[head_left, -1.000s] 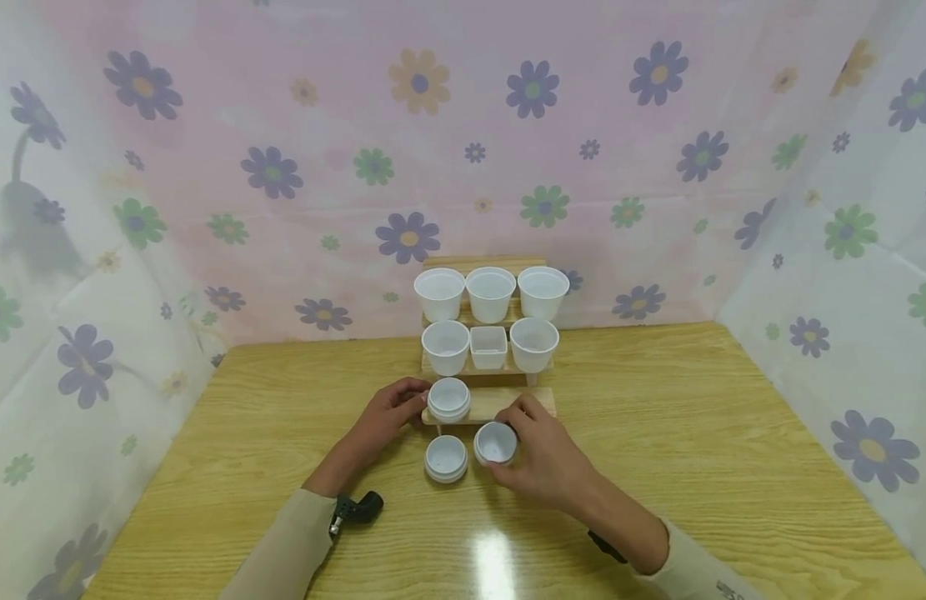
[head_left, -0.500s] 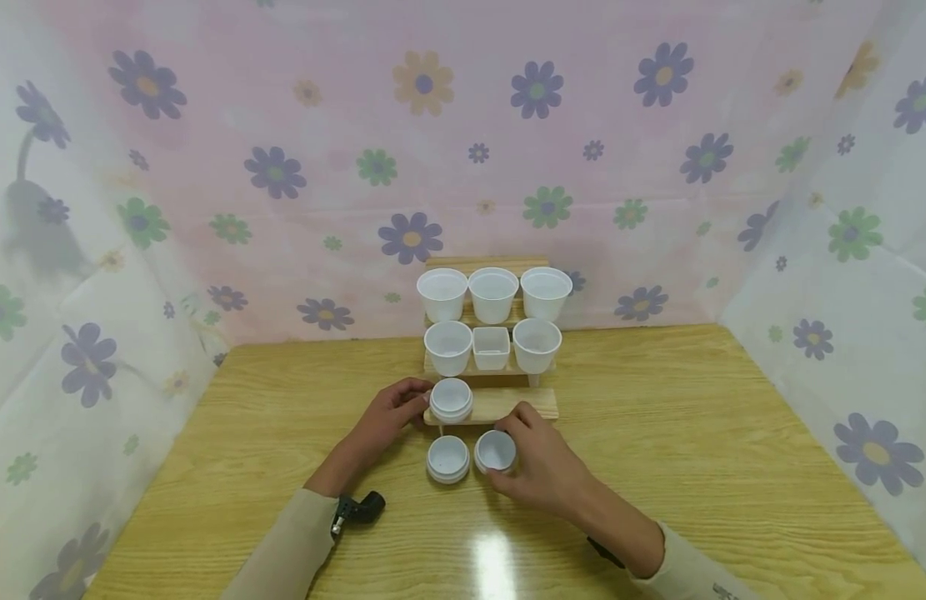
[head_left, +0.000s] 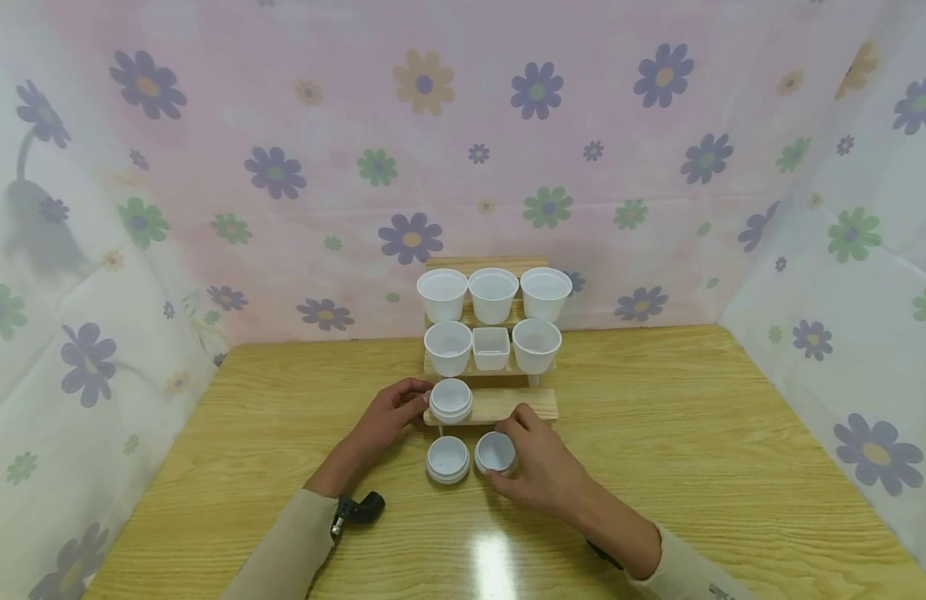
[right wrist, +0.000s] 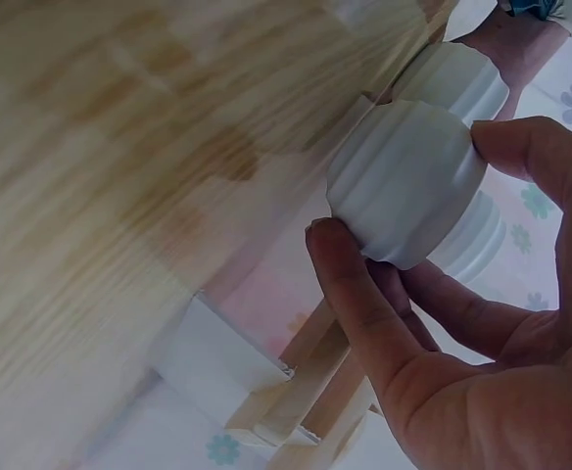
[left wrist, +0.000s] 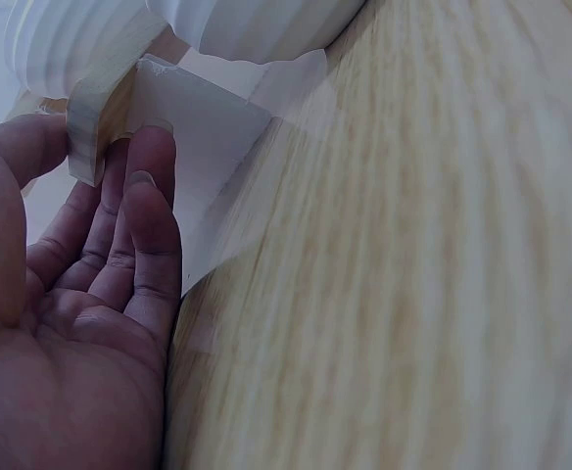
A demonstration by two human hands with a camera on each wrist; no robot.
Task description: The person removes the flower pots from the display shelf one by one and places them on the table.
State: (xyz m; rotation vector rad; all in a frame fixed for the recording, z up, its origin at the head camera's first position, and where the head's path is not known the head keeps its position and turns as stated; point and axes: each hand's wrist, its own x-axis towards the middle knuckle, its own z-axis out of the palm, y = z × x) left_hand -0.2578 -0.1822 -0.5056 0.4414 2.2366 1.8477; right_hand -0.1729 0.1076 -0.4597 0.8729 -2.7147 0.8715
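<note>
My right hand (head_left: 541, 467) pinches a small round white ribbed cup (head_left: 496, 452) between thumb and fingers, low at the tabletop in front of the wooden stand's bottom step (head_left: 511, 404). Beside it, to the left, a matching cup (head_left: 447, 459) stands on the table. A third such cup (head_left: 451, 400) sits on the left end of that step. My left hand (head_left: 383, 421) holds the step's left end; in the left wrist view the thumb and fingers (left wrist: 152, 206) grip the wooden edge (left wrist: 100, 113). The right wrist view shows the right hand (right wrist: 482, 343) around the ribbed cup (right wrist: 404, 181).
On the stand's middle step are two round cups, one at the left (head_left: 448, 348) and one at the right (head_left: 536, 345), with a square cup (head_left: 491, 348) between them. Several larger cups line the top step. A flowered cloth (head_left: 478, 179) rises behind the table (head_left: 628, 533).
My right hand has moved slightly down toward me with its cup, which is now level beside the other cup on the table. The left hand keeps its hold on the step.
</note>
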